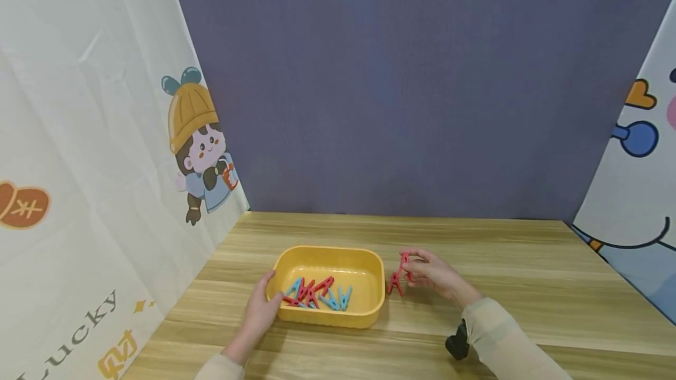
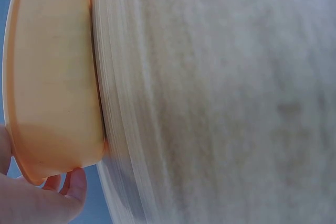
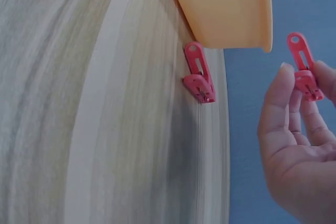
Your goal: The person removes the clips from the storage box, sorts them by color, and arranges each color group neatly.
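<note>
My left hand (image 1: 262, 308) grips the left end of a yellow plastic basin (image 1: 364, 255), thumb over the rim and fingers against the outer wall (image 2: 55, 77). Red and blue clothespins (image 1: 311, 295) lie loosely in the basin, mostly toward its near left side. To the right of the basin, my right hand (image 1: 435, 277) pinches a red clothespin (image 3: 302, 51) between thumb and fingers, above the table. A second red clothespin (image 3: 197, 69) rests on the tabletop between the basin and that hand.
The wood-grain table (image 1: 475, 239) backs onto a dark blue-grey panel (image 1: 412, 87). A white printed sheet (image 1: 105, 133) stands at the left, another (image 1: 628, 192) at the right. Something black (image 1: 458, 342) shows beside the right sleeve.
</note>
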Motion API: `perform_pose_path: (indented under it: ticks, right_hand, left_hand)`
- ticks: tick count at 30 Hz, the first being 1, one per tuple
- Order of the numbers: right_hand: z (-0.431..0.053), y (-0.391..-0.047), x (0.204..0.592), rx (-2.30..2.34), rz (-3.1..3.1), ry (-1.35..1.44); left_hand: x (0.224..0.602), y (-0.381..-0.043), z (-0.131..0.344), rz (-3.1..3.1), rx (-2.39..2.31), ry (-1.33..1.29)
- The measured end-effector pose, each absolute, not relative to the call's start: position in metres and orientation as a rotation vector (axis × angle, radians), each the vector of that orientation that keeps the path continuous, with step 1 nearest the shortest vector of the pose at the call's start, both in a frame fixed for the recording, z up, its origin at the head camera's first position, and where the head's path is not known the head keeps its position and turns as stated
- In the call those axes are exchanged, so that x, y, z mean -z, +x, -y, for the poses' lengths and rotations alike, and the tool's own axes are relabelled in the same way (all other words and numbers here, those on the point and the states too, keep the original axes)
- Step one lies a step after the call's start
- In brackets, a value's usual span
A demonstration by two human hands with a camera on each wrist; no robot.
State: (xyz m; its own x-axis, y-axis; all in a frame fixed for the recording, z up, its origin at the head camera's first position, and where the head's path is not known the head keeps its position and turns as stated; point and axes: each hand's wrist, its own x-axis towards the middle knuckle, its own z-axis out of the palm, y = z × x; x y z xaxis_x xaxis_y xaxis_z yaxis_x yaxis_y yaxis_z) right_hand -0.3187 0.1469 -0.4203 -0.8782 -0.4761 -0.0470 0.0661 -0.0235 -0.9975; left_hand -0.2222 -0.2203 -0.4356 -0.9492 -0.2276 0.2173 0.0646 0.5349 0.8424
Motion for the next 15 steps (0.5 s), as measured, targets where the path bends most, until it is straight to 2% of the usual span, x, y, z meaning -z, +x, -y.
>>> perform_pose_path:
  ticks: [15]
  right_hand:
    - [-0.153,-0.325,0.437,1.952,-1.957,-0.399]
  left_hand:
    - [0.438,-0.224,0.221,2.47,1.395,0.137]
